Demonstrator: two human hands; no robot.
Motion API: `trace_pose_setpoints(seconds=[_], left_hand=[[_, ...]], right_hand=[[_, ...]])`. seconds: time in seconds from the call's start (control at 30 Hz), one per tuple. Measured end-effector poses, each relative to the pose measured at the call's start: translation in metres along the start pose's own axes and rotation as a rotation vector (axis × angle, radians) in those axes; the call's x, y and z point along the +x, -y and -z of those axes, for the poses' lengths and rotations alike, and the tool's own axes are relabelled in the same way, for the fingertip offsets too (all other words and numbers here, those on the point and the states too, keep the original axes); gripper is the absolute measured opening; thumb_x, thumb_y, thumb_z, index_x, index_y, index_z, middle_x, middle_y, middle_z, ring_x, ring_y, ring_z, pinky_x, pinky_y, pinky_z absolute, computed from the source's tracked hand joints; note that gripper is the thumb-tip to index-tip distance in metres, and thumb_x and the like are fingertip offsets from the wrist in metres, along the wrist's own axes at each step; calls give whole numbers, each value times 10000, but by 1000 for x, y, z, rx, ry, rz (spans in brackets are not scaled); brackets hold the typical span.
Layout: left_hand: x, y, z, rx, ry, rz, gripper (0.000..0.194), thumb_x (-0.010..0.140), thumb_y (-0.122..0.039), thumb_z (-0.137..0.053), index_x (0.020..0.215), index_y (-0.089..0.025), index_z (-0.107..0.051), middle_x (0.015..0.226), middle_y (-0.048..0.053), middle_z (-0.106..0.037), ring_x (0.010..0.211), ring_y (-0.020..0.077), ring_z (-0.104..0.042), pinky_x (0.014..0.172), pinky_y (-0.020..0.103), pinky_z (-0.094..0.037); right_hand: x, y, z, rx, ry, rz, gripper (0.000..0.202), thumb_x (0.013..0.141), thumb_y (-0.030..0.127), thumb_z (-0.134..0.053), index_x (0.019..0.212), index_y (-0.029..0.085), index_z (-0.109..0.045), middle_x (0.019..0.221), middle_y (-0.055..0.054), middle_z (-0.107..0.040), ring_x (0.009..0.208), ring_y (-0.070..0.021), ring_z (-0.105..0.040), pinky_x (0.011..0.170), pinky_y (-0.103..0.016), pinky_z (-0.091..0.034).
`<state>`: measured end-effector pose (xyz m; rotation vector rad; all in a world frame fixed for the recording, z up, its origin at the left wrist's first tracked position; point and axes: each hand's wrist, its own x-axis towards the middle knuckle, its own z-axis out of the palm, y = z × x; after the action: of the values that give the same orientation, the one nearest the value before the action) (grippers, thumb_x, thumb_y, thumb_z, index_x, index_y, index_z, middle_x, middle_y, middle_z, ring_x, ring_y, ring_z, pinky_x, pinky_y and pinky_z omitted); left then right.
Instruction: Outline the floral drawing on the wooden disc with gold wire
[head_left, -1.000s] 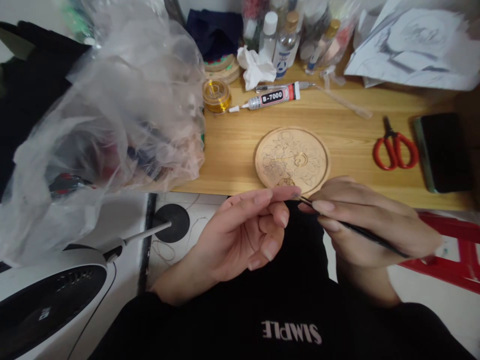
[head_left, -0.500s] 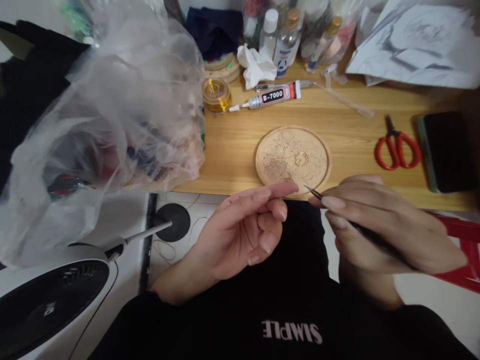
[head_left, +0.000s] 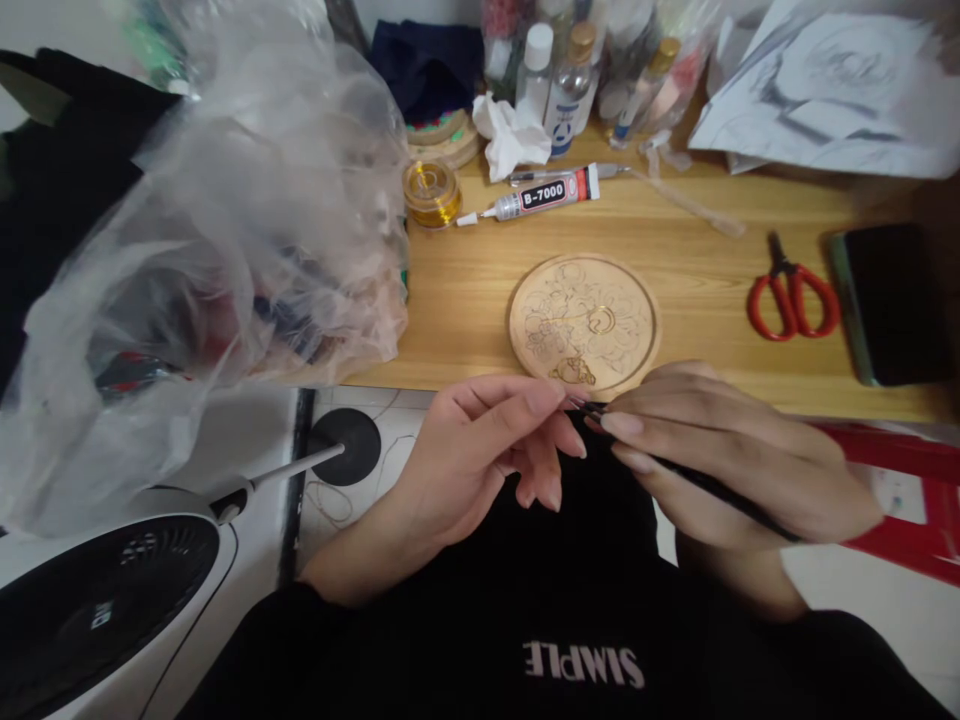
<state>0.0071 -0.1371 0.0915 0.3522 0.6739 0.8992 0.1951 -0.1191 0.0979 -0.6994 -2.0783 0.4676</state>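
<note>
My right hand (head_left: 735, 450) grips a pair of dark, thin tweezers (head_left: 709, 485), their tips pointing left. Those tips meet the thumb and index finger of my left hand (head_left: 487, 440), which are pinched together; whatever lies between them is too small to make out. The other fingers of that hand are loosely curled. Just beyond both hands, a round wooden plate (head_left: 555, 285) lies on the table, bearing a drawn flower pattern. Gold wire shapes (head_left: 574, 371) sit on its near edge and around its middle.
On the wooden table (head_left: 457, 300) lie a B-7000 glue tube (head_left: 541, 194), a gold wire spool (head_left: 432, 194), red-handled cutters (head_left: 793, 295) and a phone (head_left: 892, 303). Bottles (head_left: 568, 100) and papers (head_left: 810, 95) stand behind. A plastic bag (head_left: 300, 200) bulges at left, above a fan (head_left: 105, 600).
My left thumb has closed against the index finger. My right hand has moved left, bringing the tweezer tips to the left fingertips. More of the gold wire on the plate's near edge shows.
</note>
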Motion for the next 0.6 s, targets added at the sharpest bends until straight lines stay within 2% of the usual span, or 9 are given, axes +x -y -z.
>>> trace_pose_setpoints(seconds=[0.23, 0.4, 0.53, 0.6], left_hand=[[3, -10, 5, 369, -84, -42, 115, 776, -222, -769, 720, -154, -695, 622, -24, -703, 445, 58, -602, 405, 132, -372], [6, -10, 9, 560, -137, -124, 161, 811, -217, -731, 677, -160, -662, 597, -28, -682, 486, 63, -622, 440, 135, -389], [6, -15, 30, 688, -307, -235, 213, 845, -305, -695, 708, -171, -601, 597, -35, -633, 472, 53, -577, 440, 144, -381], [0, -19, 48, 759, -368, -250, 329, 832, -447, -677, 697, -195, -514, 584, -52, -569, 443, 64, -538, 410, 167, -359]], right_hand=[[3, 5, 6, 50, 107, -45, 155, 835, 70, -712, 966, 153, -711, 833, -41, -774, 791, -135, -742, 713, -289, -617], [-5, 0, -2, 44, 38, 16, 186, 805, 45, -728, 976, 119, -712, 860, -61, -783, 769, -142, -737, 668, -283, -619], [-18, 2, 1, 66, 0, -83, 220, 788, 46, -745, 982, 144, -710, 886, -31, -768, 801, -131, -727, 708, -278, -622], [-22, 4, 6, 89, -16, -138, 262, 775, 29, -746, 1005, 151, -716, 885, -28, -756, 798, -132, -723, 704, -277, -619]])
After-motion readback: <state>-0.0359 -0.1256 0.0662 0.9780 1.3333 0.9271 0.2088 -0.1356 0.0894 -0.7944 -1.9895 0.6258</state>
